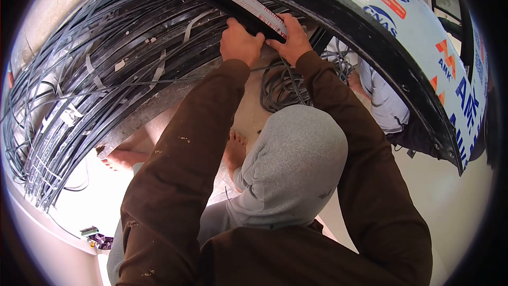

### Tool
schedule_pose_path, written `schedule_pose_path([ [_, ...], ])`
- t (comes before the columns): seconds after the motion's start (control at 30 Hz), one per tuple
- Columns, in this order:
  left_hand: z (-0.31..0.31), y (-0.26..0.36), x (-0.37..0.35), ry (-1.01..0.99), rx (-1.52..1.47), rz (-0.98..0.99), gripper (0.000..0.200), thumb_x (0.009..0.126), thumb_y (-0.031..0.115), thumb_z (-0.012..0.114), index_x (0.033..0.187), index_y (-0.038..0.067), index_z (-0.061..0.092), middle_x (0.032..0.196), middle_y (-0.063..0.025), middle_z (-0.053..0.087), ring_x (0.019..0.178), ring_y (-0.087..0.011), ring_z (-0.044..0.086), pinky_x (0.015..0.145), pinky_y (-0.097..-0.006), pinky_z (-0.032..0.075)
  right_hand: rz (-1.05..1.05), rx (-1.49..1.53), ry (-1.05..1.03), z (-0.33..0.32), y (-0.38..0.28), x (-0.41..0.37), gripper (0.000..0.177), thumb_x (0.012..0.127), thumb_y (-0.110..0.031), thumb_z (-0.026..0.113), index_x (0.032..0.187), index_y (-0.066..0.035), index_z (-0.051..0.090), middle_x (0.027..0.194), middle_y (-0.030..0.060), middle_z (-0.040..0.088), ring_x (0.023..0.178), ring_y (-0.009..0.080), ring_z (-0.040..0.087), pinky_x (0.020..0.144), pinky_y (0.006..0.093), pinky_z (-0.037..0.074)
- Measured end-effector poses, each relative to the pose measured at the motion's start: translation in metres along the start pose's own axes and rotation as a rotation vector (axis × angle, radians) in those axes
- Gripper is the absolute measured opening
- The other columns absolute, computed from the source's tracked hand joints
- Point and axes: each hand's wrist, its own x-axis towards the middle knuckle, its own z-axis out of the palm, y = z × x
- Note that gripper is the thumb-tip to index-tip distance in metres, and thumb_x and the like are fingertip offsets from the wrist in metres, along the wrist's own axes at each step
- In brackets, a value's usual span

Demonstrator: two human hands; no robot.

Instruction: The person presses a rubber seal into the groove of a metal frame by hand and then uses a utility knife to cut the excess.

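A long black aluminium profile with a printed white and red film on one face runs from the upper left to my hands. My left hand is closed at its lower edge, thumb toward the other hand. My right hand wraps around the near end, its fingers over the filmed face and its thumb near the left one. Whether a thin strip is also pinched between the fingers, I cannot make out. Just below my hands lies a loose coil of dark rubber-like strip on the floor.
Many long dark strips and bars lie bundled on the left. A large black-edged panel with AMK-printed film arches over the right side. Beyond its edge are a person's grey clothes. Bare feet stand on the floor.
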Motion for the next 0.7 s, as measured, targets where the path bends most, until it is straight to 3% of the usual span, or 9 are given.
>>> schedule_pose_path([
  [0.07,0.001,0.000,-0.002,0.017,0.008,0.038,0.050,0.069,0.022,0.080,0.100,-0.006,0.052,0.084,-0.0164,0.070,0.086,-0.0328,0.069,0.081,-0.0392,0.053,0.013,0.004,-0.012,-0.002,-0.001,0.000,0.059,0.073,-0.012,0.080,0.123,-0.006,0.049,0.114,0.0170,0.055,0.109,0.0334,0.055,0.093,0.0406,0.045],
  [0.17,0.004,0.003,-0.003,0.042,0.092,0.003,0.052,0.069,0.022,0.081,0.101,-0.005,0.050,0.085,-0.0163,0.070,0.087,-0.0333,0.069,0.081,-0.0397,0.053,0.048,0.003,-0.036,-0.005,-0.004,-0.001,0.059,0.075,-0.012,0.080,0.124,-0.006,0.049,0.115,0.0164,0.055,0.109,0.0330,0.055,0.094,0.0401,0.045],
  [0.27,-0.001,0.007,-0.003,-0.039,0.067,-0.032,0.059,0.072,0.021,0.080,0.110,-0.008,0.044,0.100,-0.0273,0.066,0.096,-0.0413,0.066,0.086,-0.0449,0.053,0.050,0.084,-0.055,-0.005,-0.001,0.001,0.058,0.076,-0.013,0.079,0.125,-0.006,0.049,0.116,0.0161,0.055,0.110,0.0331,0.055,0.095,0.0401,0.044],
  [0.4,-0.001,0.010,-0.005,-0.026,0.090,-0.038,0.061,0.072,0.022,0.080,0.110,-0.008,0.043,0.100,-0.0273,0.066,0.096,-0.0415,0.066,0.086,-0.0456,0.053,-0.017,0.059,-0.026,-0.002,0.006,0.004,0.056,0.077,-0.013,0.078,0.125,-0.007,0.049,0.116,0.0168,0.056,0.110,0.0343,0.055,0.094,0.0411,0.045],
  [0.7,0.000,0.023,-0.007,0.018,0.154,-0.097,0.064,0.070,0.023,0.082,0.109,-0.008,0.043,0.099,-0.0263,0.066,0.095,-0.0408,0.067,0.085,-0.0448,0.054,0.104,-0.089,-0.045,-0.004,-0.020,0.008,0.053,0.076,-0.012,0.078,0.120,-0.009,0.049,0.115,0.0158,0.058,0.112,0.0341,0.055,0.095,0.0419,0.043],
])
